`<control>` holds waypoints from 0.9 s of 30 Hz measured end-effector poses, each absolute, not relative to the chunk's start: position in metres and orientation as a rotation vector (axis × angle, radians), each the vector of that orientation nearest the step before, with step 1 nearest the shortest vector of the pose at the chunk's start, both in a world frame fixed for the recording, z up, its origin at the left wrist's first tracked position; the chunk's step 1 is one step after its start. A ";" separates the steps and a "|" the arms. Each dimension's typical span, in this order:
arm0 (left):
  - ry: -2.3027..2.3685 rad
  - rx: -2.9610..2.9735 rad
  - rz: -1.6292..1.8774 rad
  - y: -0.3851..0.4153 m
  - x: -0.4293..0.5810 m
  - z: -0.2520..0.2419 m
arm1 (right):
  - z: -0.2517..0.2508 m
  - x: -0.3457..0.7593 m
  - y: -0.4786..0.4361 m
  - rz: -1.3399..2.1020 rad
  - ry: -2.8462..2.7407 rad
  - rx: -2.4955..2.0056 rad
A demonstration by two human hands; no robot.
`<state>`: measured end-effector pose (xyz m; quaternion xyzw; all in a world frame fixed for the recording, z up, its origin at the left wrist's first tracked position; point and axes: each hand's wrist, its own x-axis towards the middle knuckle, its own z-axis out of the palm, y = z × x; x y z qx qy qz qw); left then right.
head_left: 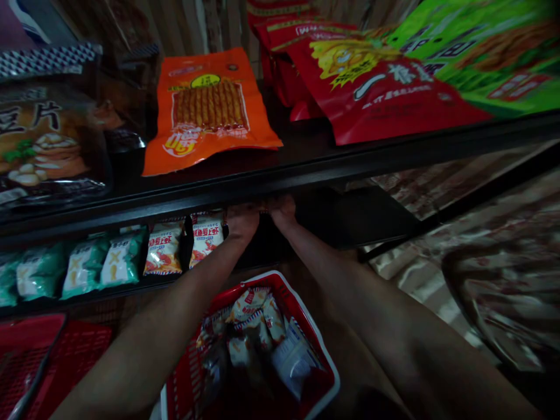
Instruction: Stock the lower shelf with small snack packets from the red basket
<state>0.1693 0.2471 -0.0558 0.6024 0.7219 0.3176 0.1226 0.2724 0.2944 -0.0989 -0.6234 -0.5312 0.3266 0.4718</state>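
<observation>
Both my arms reach forward under the dark upper shelf (280,169) into the lower shelf. My left hand (241,221) is beside a white and red snack packet (206,236) at the right end of a row of packets. My right hand (282,210) is close to the left hand, just under the shelf edge. The fingers of both hands are hidden behind the shelf edge, so I cannot see what they hold. Below my arms stands a red basket (301,309) with several small snack packets (256,324) in it.
The row on the lower shelf runs left with another white packet (164,248) and green packets (102,265). On the upper shelf lie an orange bag (207,111), red bags (376,87), a green bag (485,52) and a dark bag (44,140). A second red basket (39,356) sits at lower left.
</observation>
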 end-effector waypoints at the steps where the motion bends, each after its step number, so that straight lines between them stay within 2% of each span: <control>1: 2.110 1.745 0.933 0.233 0.171 -0.053 | -0.094 0.272 0.284 0.742 -1.320 -1.568; 6: 1.918 1.774 1.050 0.158 0.176 -0.052 | -0.077 0.266 0.227 0.512 -1.490 -1.518; 9: 1.818 1.778 0.905 0.112 0.173 -0.068 | -0.078 0.262 0.189 0.462 -1.635 -1.405; 15: 1.866 1.595 0.486 0.032 0.152 -0.123 | -0.103 0.259 0.108 0.660 -1.957 -1.422; 21: 1.874 1.484 0.408 -0.012 0.135 -0.150 | -0.119 0.277 0.053 0.823 -2.233 -1.643; 27: 1.755 1.405 0.569 -0.008 0.146 -0.163 | -0.084 0.328 0.108 0.284 -2.241 -1.589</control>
